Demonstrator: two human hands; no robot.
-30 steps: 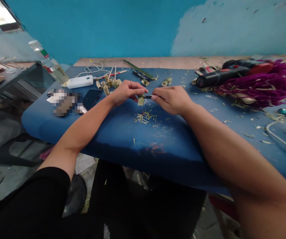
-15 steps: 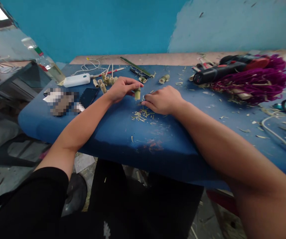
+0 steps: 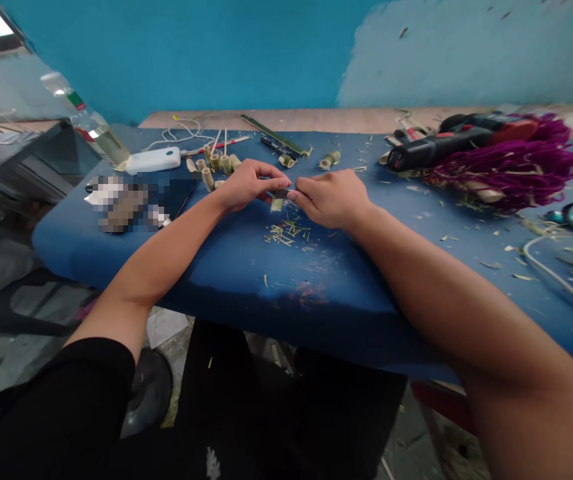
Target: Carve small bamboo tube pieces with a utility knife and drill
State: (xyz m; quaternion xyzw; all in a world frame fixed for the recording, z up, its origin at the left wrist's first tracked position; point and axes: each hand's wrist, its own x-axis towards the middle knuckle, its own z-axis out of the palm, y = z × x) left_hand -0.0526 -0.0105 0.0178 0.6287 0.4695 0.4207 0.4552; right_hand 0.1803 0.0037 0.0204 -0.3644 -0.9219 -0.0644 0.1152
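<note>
Between the fingers of my left hand is a short green bamboo piece, its lower end showing under the fingertips. My right hand is closed close beside it, around a small dark tool, perhaps a blade, mostly hidden by the fingers. The fingertips of both hands nearly touch. Thin green and pale shavings lie on the blue table just in front of the hands.
Several cut bamboo tubes stand left of my left hand, near a white device and a leaning bottle. Behind lie two bamboo pieces and a green strip. A black power tool and purple strands are at right.
My right hand has moved slightly up to the bamboo piece, closing the gap between the hands. The bamboo piece sits slightly lower and tilts more.
</note>
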